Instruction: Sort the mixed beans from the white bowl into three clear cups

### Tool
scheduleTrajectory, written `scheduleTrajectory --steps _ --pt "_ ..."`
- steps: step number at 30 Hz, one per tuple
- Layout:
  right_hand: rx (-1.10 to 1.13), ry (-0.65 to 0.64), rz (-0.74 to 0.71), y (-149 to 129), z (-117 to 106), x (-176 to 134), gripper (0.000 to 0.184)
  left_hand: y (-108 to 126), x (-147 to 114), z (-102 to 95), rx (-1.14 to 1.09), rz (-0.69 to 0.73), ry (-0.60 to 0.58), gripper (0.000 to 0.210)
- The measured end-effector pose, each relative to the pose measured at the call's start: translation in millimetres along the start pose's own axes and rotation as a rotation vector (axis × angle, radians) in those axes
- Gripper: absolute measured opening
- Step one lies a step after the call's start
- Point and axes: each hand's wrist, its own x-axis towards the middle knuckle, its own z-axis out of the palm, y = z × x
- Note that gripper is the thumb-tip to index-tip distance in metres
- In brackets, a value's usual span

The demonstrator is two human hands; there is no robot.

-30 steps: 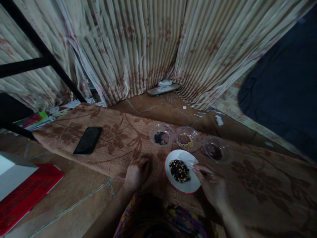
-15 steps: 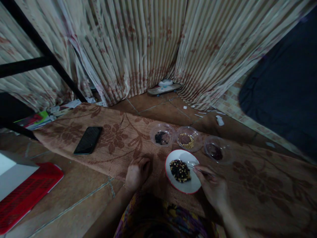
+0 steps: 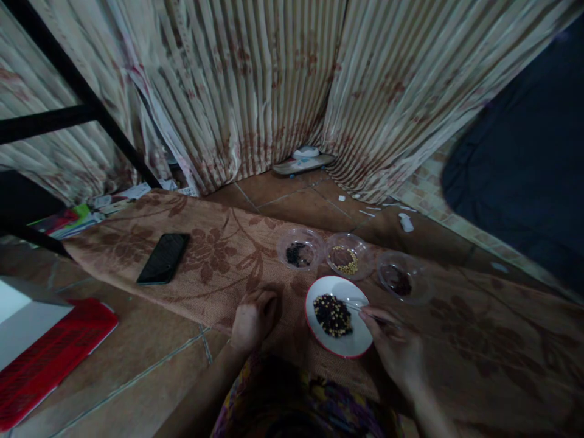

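My right hand [image 3: 396, 347] is closed on thin metal tweezers [image 3: 376, 317], whose tips reach into a white bowl [image 3: 360, 342] with a red rim. A heap of mixed dark and yellow beans or seeds [image 3: 332, 316] lies in this bowl. Left of the bowl, my left hand [image 3: 252, 319] rests on the cloth with its fingers curled in and nothing visible in them. Behind the bowl stand three clear plastic dishes: one with black seeds [image 3: 295, 253], one with yellow seeds [image 3: 349, 264] and one with dark red beans [image 3: 402, 284].
A brown flower-patterned cloth [image 3: 219, 292] covers the low bench or table. On its left part lies a black phone [image 3: 163, 258]. A red plastic basket [image 3: 59, 353] is on the tiled floor at left. Striped curtains [image 3: 274, 85] hang behind, with a skateboard [image 3: 303, 164] below them.
My right hand and the tweezers have shifted very slightly to the right over the bowl. My left hand stays in place, and the dishes look the same.
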Motion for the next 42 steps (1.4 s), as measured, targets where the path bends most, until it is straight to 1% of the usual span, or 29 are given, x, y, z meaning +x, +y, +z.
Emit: scheduleTrajectory --steps 4,9,12,17,21,27,34,36,42 --pt "0.002 0.0 -0.002 3 0 0 0.029 0 0 1.0 0.014 0.002 0.01 0.011" --pt "-0.003 -0.013 0.034 3 0 -1 0.028 -1 -1 1.8 0.007 0.005 0.005 0.01" --pt "0.005 0.006 0.036 3 1 0 0.028 -1 -1 2.1 0.014 -0.001 0.01 0.009" --pt "0.007 -0.002 0.042 2 0 0 0.028 0 0 -0.1 0.014 -0.008 -0.002 0.011" --pt "-0.007 0.024 0.024 0 0 -2 0.027 2 1 -2.0 0.002 -0.001 0.005 0.011" --pt "0.025 0.055 0.045 1 1 -2 0.029 1 0 -1.1 -0.002 -0.018 -0.008 0.012" --pt "0.028 0.012 0.08 2 2 0 0.031 1 0 -0.4 0.005 -0.006 0.003 0.012" --pt "0.03 -0.002 0.065 0 2 0 0.031 1 0 -0.3 0.014 -0.007 0.004 0.011" --pt "0.018 -0.043 -0.07 -9 3 0 0.025 0 -1 0.2 0.012 0.001 -0.003 0.012"
